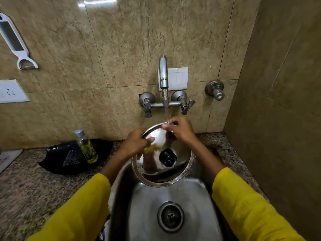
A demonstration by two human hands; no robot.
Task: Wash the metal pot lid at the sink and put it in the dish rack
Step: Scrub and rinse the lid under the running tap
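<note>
I hold a round metal pot lid (157,177) with a black knob (167,157) tilted over the steel sink (196,202), its shiny top facing me. My left hand (134,142) grips the lid's upper left rim. My right hand (180,130) pinches the top edge, right under the stream from the tap (163,73). Water runs down the lid and spills off its lower right edge into the basin. No dish rack is in view.
A clear bottle of yellow-green liquid (86,147) stands on a black tray (57,160) on the granite counter, left of the sink. Tap valves (184,103) sit on the tiled wall behind. A brown wall closes the right side. The drain (171,216) is below.
</note>
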